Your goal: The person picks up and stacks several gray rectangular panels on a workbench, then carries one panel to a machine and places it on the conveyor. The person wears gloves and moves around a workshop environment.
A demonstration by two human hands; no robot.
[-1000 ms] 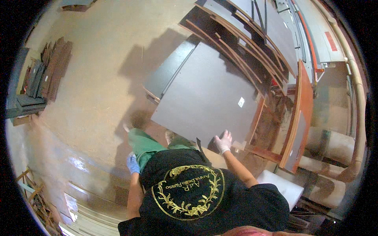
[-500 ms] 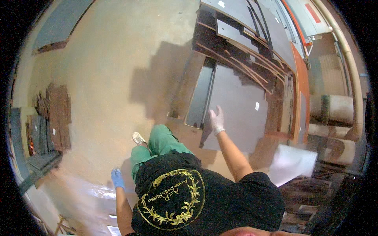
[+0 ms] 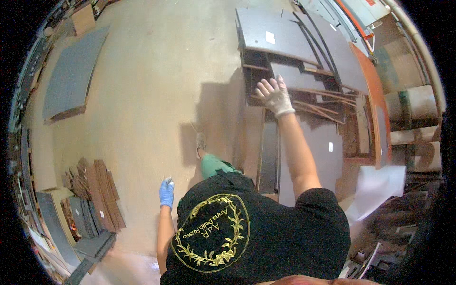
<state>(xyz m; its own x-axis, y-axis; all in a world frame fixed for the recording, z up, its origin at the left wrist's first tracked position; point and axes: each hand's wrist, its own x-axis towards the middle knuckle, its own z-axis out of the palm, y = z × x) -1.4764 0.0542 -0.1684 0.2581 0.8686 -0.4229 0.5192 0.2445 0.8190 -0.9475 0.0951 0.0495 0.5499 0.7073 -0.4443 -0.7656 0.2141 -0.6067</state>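
Observation:
My right hand (image 3: 274, 95), in a white glove, reaches out with its fingers spread and nothing in it. In the picture it overlaps the near edge of a stack of dark grey panels (image 3: 256, 31); whether it touches them I cannot tell. Below it, a large grey panel (image 3: 311, 152) with a small white label lies near my right forearm. My left hand (image 3: 166, 194), in a blue glove, hangs low at my left side over the floor. Its fingers are small and blurred, with whitish tips, so their grip is unclear.
Brown and grey strips (image 3: 97, 194) are bundled at the left. A flat grey panel (image 3: 76, 73) lies on the floor at the far left. On the right are an orange-brown board (image 3: 373, 95), a pale translucent sheet (image 3: 377, 187) and large rolls (image 3: 413, 105).
My right hand has moved forward from above the large grey panel to the stack's near edge, its fingers spreading wider. I have stepped and turned, and the view has shifted.

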